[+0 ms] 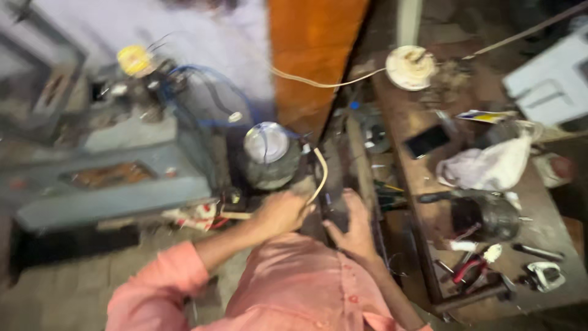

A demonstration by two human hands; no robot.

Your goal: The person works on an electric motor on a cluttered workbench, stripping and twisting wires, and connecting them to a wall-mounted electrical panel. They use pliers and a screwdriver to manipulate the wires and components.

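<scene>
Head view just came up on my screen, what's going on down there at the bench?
A person in a pink shirt leans over a cluttered workshop floor and bench. The left hand rests on or grips a cream cable next to a round metal canister. The right hand presses on a dark part just right of it; blur hides what that is. On the wooden bench lie a dark phone, a white bag and red-handled pliers, all untouched.

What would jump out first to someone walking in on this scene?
Both hands meet at the centre: the left hand pinches a cream cable, the right hand rests on dark metal. Just above stands a round silvery motor, and to the right a cluttered workbench holds red-handled pliers.
</scene>
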